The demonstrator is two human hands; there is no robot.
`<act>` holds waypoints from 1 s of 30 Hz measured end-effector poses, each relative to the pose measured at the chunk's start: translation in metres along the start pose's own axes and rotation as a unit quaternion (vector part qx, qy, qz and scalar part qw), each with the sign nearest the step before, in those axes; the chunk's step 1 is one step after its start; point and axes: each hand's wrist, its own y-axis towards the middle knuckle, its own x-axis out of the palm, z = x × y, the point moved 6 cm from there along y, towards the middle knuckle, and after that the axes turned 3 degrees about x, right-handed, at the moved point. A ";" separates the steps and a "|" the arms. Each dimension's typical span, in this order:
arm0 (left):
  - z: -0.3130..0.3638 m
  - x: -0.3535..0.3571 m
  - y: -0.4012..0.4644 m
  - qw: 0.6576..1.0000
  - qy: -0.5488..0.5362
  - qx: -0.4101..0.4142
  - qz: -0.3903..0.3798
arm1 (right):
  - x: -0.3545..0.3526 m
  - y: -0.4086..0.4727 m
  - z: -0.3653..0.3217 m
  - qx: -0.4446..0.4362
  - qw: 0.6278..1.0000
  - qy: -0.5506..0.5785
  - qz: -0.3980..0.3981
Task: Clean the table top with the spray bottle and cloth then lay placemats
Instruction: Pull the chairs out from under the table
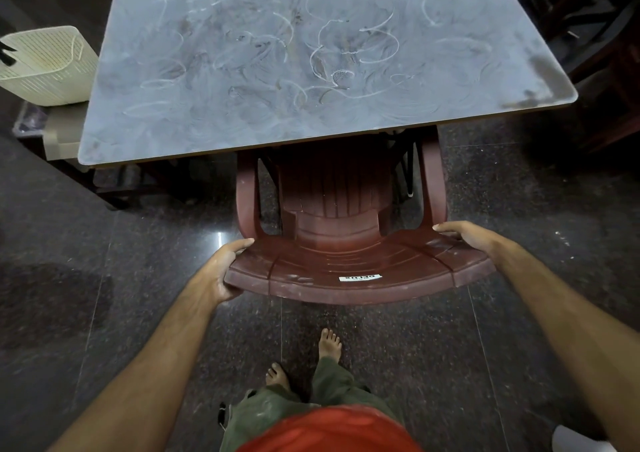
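Table top [242, 112], grey and streaked with dried swirl marks, stood before the person; left hand [225, 268] and right hand [467, 237] each gripped the chair [346, 264] backrest at its near edge.

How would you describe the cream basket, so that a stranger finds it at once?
Start from the grey table top smeared with white swirls. Beyond its left edge, on a beige seat, stands the cream slatted plastic basket. It is the only pale, ribbed container here; the brown plastic chair is dark.

chair [346, 254] tucked under table [242, 122] near edge; basket [48, 67] left of table
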 end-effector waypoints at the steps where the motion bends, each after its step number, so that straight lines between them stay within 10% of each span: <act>1: -0.002 0.000 -0.004 1.000 -0.014 0.006 -0.016 | -0.002 -0.008 0.004 0.004 1.000 0.006 0.002; 17: -0.013 0.007 -0.033 0.991 -0.115 0.062 -0.019 | 0.005 -0.073 0.010 -0.078 0.958 0.098 0.258; 30: -0.024 0.005 -0.030 0.986 -0.145 0.076 0.000 | -0.001 -0.073 -0.002 -0.095 0.960 0.044 0.261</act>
